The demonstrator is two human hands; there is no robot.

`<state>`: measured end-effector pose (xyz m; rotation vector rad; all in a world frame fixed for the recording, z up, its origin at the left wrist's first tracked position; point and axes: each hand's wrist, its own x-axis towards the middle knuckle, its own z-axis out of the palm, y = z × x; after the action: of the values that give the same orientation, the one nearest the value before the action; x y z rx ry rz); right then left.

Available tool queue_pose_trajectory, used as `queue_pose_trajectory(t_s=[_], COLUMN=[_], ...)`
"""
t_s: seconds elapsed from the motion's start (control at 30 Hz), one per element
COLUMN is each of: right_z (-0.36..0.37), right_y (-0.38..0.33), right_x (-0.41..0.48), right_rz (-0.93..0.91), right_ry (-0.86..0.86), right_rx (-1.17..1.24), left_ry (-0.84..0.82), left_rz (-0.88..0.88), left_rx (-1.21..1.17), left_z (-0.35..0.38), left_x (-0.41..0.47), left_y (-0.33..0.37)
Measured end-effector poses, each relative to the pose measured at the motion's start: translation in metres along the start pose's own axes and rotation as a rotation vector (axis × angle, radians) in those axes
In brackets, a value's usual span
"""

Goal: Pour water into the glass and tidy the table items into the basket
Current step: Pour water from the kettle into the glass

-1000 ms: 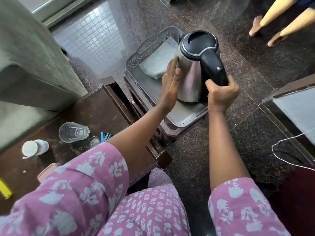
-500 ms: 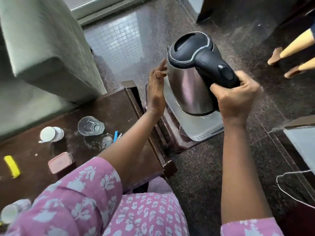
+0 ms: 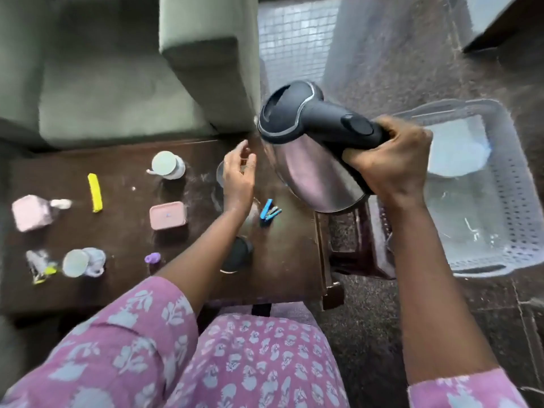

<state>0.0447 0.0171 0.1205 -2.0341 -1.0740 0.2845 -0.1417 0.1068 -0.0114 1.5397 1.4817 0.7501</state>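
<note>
Steel kettle [image 3: 312, 172], black lid and handle, tilted in the air above the table's [image 3: 123, 240] right end. Clear glass [image 3: 220, 175] stands just left of it. Pale perforated basket [image 3: 512, 213] sits to the right, off the table.

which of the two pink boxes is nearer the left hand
The flat-lidded pink box, close beside the left hand; the other pink box sits at the far left edge of the table.

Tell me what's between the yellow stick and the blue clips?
A pink lidded box sits between the yellow stick and the blue clips, seen in the head view. The left forearm also crosses there, next to the clips.
</note>
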Motion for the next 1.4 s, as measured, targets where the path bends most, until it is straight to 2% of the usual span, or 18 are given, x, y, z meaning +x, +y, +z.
queue_pose_trajectory(t_s=[0.1, 0.2, 0.33, 0.53, 0.7, 0.9, 1.4], right_z=[0.029, 0.053, 0.073, 0.085, 0.095, 0.101, 0.110], right_y=[-0.010, -0.010, -0.007, -0.007, -0.009, -0.015, -0.021], right_x=[0.000, -0.002, -0.005, -0.005, 0.002, 0.009, 0.012], right_rz=[-0.097, -0.152, -0.170, -0.200, -0.187, -0.210, -0.352], right_ry=[-0.149, -0.228, -0.285, -0.343, -0.407, -0.409, -0.440], right_rx=[-0.124, -0.225, -0.276, -0.269, -0.365, -0.389, -0.495], left_ry=[-0.021, -0.123, -0.205, -0.180, -0.138, -0.086, -0.102], left_rz=[-0.205, -0.363, -0.327, -0.255, -0.233, -0.262, -0.253], left_rx=[0.220, 0.378, 0.379, 0.320, 0.284, 0.223, 0.207], left_z=[-0.025, -0.038, -0.038, -0.029, -0.027, -0.026, -0.029], left_x=[0.012, 0.021, 0.029, 0.039, 0.041, 0.042, 0.039], left_y=[-0.032, -0.056, -0.078, -0.093, -0.097, -0.098, -0.098])
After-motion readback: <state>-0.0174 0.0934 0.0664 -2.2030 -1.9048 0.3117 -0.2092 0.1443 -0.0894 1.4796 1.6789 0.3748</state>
